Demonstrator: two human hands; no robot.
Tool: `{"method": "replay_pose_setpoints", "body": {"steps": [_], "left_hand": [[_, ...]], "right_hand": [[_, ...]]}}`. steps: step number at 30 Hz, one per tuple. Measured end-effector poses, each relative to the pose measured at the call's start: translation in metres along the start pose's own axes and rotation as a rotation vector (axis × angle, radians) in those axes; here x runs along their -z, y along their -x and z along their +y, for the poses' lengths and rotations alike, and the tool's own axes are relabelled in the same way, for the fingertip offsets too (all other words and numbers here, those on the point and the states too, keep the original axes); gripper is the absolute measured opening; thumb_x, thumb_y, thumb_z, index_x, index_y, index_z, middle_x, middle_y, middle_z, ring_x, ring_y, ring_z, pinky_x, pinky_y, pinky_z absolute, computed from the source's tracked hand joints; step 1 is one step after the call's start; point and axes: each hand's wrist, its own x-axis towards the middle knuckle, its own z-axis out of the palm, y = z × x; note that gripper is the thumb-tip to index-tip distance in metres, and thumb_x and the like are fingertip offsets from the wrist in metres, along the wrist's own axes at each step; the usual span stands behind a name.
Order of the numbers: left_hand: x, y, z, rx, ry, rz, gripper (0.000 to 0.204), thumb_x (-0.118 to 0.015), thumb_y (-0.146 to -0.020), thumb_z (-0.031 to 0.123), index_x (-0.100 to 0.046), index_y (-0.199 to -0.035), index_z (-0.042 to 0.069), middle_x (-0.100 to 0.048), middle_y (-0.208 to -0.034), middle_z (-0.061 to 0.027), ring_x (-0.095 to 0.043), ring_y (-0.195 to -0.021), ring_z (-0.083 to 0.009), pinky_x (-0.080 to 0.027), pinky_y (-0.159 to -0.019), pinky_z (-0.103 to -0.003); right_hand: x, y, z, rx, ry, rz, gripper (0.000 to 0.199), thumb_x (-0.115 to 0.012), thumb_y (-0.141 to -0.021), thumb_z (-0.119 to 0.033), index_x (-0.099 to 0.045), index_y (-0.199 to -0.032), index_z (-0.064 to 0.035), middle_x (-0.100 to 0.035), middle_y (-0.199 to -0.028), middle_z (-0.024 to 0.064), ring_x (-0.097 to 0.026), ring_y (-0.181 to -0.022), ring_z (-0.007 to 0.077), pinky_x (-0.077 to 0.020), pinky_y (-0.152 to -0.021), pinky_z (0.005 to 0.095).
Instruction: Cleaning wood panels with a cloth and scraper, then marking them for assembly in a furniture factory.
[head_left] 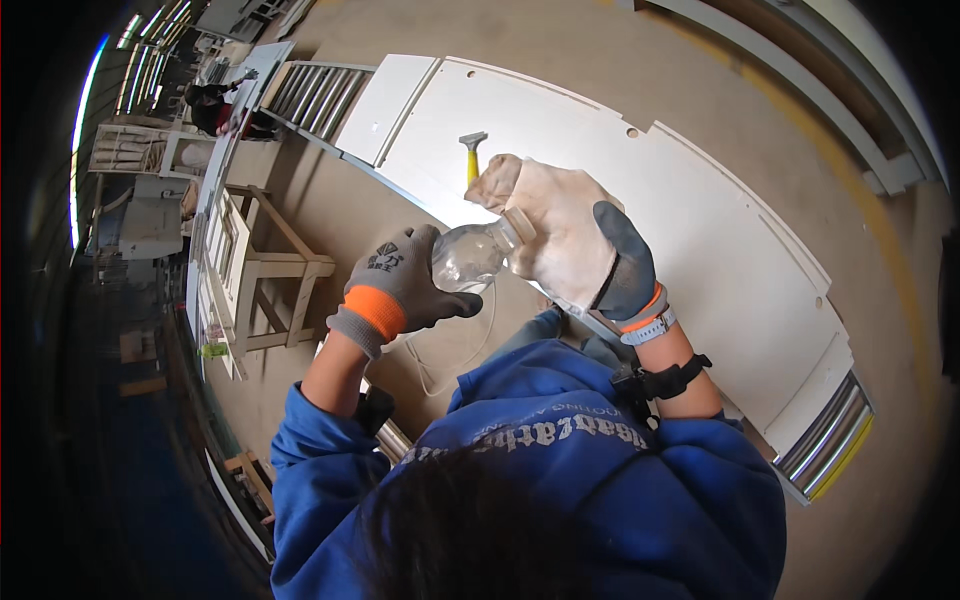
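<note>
My left hand (395,285), in a grey glove with an orange cuff, is wrapped around a clear bottle (463,258). The bottle lies tilted, its pale cap or neck (517,228) pointing right against a cream-coloured cloth (565,225). My right hand (630,265), gloved in dark grey, grips the cloth from its right side; most of those fingers are hidden behind it. Both hands are held in front of me, by the near edge of a large white panel (690,240). A scraper (472,150) with a yellow handle lies on the panel, just beyond the cloth.
Roller conveyor sections stand at the panel's far left (318,98) and near right (830,425). A pale wooden stand (290,265) is on the left. Thin tubing or cable (425,375) hangs below the bottle. Another person (208,105) works at the far left.
</note>
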Motion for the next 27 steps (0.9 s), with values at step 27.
{"method": "replay_pose_setpoints", "body": {"steps": [27], "left_hand": [[-0.015,0.012,-0.001,0.019,-0.276,-0.110,0.071,-0.082,-0.061,0.050,-0.062,-0.109,0.002,-0.067,-0.101,-0.0174,-0.067,-0.094,-0.0336,-0.053,-0.083,-0.041]], "right_hand": [[0.038,0.007,0.009,0.155,0.226,-0.112,0.051,-0.045,-0.102,-0.032,-0.038,-0.144,-0.0037,-0.048,-0.144,0.0119,-0.049,-0.129,0.0225,-0.0379,-0.111,0.0365]]}}
